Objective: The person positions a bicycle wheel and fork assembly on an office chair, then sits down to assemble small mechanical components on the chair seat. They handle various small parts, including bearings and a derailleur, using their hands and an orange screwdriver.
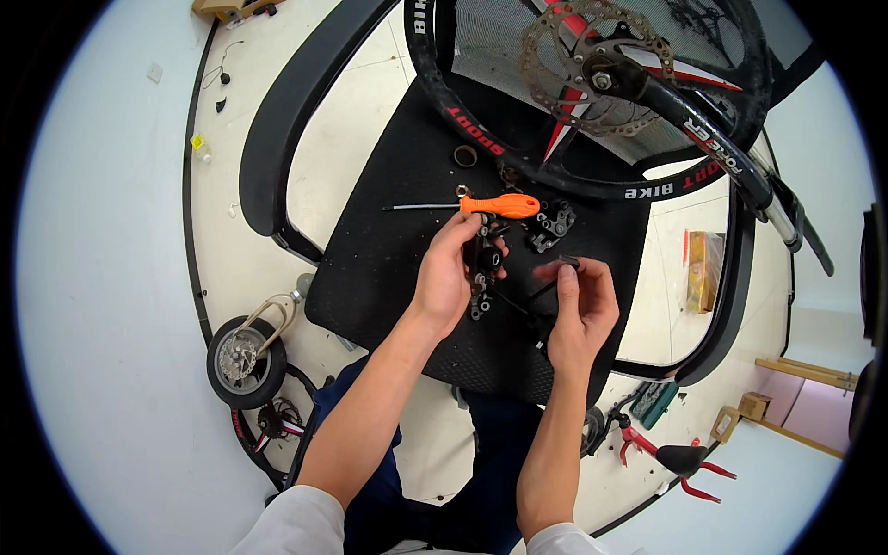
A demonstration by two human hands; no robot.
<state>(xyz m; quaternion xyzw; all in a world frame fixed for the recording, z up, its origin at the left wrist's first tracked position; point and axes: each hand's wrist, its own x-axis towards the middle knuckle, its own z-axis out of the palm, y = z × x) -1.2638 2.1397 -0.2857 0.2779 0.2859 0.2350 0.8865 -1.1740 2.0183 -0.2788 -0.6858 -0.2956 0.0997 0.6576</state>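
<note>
My left hand (444,282) is closed around a black metal bicycle part (489,260) with small silver bolts, perhaps a derailleur or brake caliper. Just beyond the fingers an orange-handled screwdriver (500,205) lies across the black chair seat (370,268), its shaft to the left. My right hand (585,319) pinches a small dark piece (568,263) between thumb and fingers, and its exact kind cannot be made out. A thin black cable (541,293) shows between the hands. A grey metal mechanism (553,228) rests on the seat behind them.
A bicycle wheel (573,180) with a disc rotor (532,69) and fork (731,157) leans over the chair's back. A ring (465,156) and a nut (462,191) sit on the seat. Armrests (268,166) flank it. Small wheel (246,363) and red frame piece (638,438) are on the floor.
</note>
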